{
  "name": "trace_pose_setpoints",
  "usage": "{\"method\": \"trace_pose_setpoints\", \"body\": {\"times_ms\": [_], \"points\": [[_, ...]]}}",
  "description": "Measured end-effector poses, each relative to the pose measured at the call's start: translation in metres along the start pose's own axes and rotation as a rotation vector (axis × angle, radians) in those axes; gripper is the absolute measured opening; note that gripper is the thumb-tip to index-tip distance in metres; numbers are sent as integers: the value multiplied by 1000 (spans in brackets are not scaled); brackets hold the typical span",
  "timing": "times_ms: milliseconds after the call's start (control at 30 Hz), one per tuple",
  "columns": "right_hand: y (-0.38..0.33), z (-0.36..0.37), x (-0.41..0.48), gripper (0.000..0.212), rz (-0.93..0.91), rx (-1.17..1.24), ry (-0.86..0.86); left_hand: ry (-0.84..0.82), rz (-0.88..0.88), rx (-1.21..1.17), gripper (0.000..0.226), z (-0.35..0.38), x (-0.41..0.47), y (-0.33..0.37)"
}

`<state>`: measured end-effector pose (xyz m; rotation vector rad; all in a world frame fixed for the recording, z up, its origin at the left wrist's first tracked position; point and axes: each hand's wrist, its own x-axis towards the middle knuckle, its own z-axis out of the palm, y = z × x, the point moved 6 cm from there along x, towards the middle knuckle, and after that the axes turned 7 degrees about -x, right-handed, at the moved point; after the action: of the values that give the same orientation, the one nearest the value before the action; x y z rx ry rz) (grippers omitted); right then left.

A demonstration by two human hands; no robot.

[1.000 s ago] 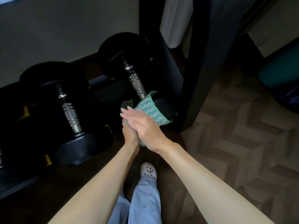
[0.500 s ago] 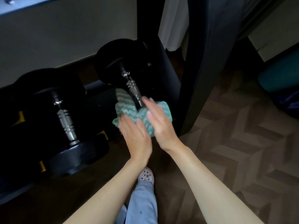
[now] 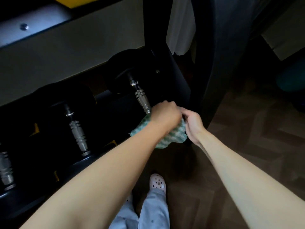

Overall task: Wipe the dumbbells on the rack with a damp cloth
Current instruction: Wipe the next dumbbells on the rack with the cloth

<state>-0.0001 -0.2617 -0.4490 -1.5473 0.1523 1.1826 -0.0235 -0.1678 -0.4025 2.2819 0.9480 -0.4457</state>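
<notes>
By the rack post (image 3: 179, 86), bunched cloth (image 3: 175, 137).

A person seen from above, wearing one pale pinkish-white foam clog (image 3: 157, 183); round holes pattern its toe, with a small dark stud among them; just below the clog, loose pale blue-grey trousers (image 3: 153, 212) carry a few tiny dark specks; a second trouser leg shows down-left of the clog; above the clog, both forearms are uncovered along their visible length, ending in the bare left hand (image 3: 165, 114) and bare right hand (image 3: 192, 124).
</notes>
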Motion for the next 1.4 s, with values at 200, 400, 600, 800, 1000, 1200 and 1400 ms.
{"method": "trace_pose_setpoints", "body": {"times_ms": [200, 400, 600, 800, 1000, 1200, 1400], "points": [[20, -1, -11, 42, -21, -235, 116, -5, 15, -190, 33, 0, -2, -15], [9, 6, -52, 43, -272, -398, 229, 493, 340, -120, 48, 7, -64, -42], [11, 48, -85, 36, -822, -811, 362, 527, 366, -418, 41, 17, -91, -81], [-6, 122, -70, 12, -1003, -1491, 64, 465, 70, -518, 17, 22, -91, -150], [-11, 159, -53, 24, -663, -1922, -118, 502, -220, -588, 17, 56, -64, -160], [-1, 165, -30, 33, -422, -2061, -366, 407, -270, -580, 24, 87, -57, -176], [8, 165, -24, 33, -382, -2236, -501, 245, -378, -731, 19, 127, -66, -172]]}}
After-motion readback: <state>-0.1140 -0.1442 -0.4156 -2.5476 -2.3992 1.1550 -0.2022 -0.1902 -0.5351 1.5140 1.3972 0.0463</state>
